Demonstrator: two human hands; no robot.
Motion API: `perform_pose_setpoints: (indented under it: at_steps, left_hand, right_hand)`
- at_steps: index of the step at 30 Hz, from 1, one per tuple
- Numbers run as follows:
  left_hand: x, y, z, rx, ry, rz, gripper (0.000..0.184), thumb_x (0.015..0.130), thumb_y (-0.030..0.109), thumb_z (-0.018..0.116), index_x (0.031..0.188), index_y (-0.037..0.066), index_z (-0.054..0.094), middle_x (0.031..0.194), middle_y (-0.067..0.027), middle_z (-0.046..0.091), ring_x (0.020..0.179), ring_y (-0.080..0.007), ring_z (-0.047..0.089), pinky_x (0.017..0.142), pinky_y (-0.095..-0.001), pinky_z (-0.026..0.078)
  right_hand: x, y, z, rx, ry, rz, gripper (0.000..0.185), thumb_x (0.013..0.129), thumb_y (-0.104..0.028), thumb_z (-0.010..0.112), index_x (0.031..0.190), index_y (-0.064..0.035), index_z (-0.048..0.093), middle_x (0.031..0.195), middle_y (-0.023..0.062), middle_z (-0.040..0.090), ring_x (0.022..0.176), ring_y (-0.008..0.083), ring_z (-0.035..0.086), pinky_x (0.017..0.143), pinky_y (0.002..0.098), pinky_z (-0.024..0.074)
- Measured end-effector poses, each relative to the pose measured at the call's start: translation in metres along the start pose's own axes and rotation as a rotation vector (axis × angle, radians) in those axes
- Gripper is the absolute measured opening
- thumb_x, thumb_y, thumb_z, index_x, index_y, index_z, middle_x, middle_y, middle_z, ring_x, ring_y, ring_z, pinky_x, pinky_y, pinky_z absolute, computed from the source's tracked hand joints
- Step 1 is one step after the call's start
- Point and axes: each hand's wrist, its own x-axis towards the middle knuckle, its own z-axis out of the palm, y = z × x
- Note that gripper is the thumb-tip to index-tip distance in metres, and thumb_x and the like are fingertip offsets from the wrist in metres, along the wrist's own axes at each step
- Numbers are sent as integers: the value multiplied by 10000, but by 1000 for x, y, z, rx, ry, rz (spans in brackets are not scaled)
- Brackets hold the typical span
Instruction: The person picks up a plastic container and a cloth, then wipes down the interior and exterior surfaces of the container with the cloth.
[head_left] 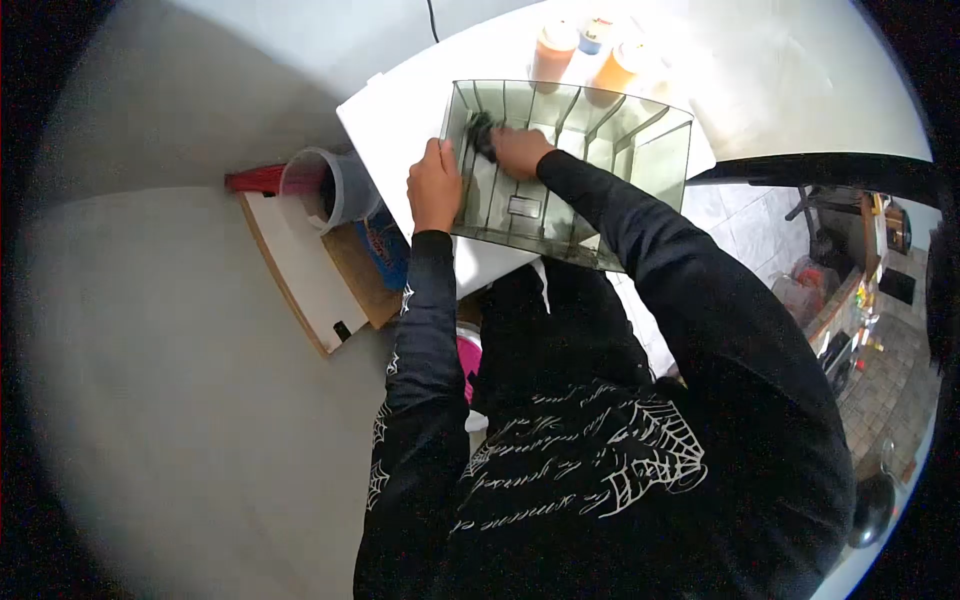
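Observation:
A clear grey-green plastic bin (655, 150) with ribbed walls rests on the white table (395, 115). My left hand (435, 188) is closed on its left rim, thumb and fingers pressed against the edge. Inside the bin, near its far left part, my right hand (522, 152) grips a dark crumpled cloth (483, 135) against the inner surface. The fingertips of my right hand are partly hidden by the cloth. A small rectangular label or recess (525, 207) shows on the bin, below my right hand.
Behind the bin stand two orange-brown containers (552, 55) (617, 66) and a small blue-and-white jar (594, 36). Left of the table are a translucent bucket (352, 190) and a blue package (384, 246). A cluttered counter (845, 300) is at the far right.

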Motion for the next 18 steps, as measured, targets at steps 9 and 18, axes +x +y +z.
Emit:
perform_pose_setpoints:
  at_steps: [9,18]
  left_hand:
    - [3,-3,6,-5,21,20,337,1119,333,476,1054,29,608,827,-282,700,821,-532,677,718,-625,518]
    - [1,7,-1,106,-32,-42,343,1120,351,480,1081,45,630,828,-275,704,819,-517,687,710,-629,524]
  right_hand:
    - [4,-33,68,259,-281,-123,383,916,-274,675,1181,3,680,1095,227,761,1014,440,732,837,540,580]
    - [-25,-61,35,-42,-116,-96,252,930,-262,684,1071,-66,752,991,183,779,1000,394,757,771,520,611]
